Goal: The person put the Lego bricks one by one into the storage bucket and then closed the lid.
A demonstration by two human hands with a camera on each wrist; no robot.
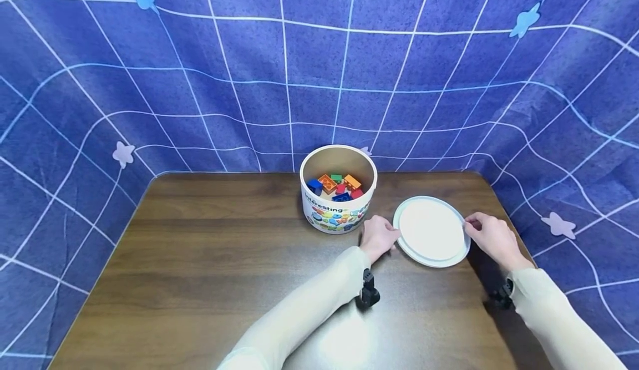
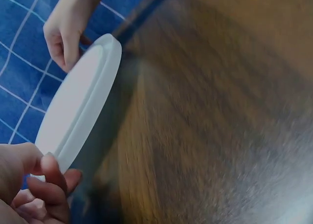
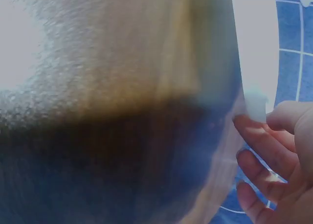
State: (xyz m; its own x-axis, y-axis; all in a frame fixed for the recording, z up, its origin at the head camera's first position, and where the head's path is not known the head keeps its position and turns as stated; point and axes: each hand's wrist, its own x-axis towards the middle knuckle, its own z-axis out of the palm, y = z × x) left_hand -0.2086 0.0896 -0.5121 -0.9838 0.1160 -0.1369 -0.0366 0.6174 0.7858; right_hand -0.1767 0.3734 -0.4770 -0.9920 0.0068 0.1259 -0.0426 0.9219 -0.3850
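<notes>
A round white lid [image 1: 431, 230] is held by its rim between both hands, at the right part of the table. My left hand [image 1: 379, 238] pinches its left edge with thumb and fingers. At the opposite edge, my right hand [image 1: 494, 239] pinches the rim. In the left wrist view the lid [image 2: 78, 94] appears tilted, with a dark shadow beneath it on the wood. The right wrist view shows thumb and index finger on the lid's edge [image 3: 257, 62], the other fingers loosely bent. Left of the lid stands an uncovered white bucket [image 1: 331, 217] with printed lettering, holding several coloured toy bricks [image 1: 341, 187].
The brown wooden table [image 1: 209, 259] ends at the back and right against a blue curtain [image 1: 239, 70] with white grid lines and stars. The bucket stands near the back edge, close to my left hand. Each wrist wears a black camera [image 1: 368, 291].
</notes>
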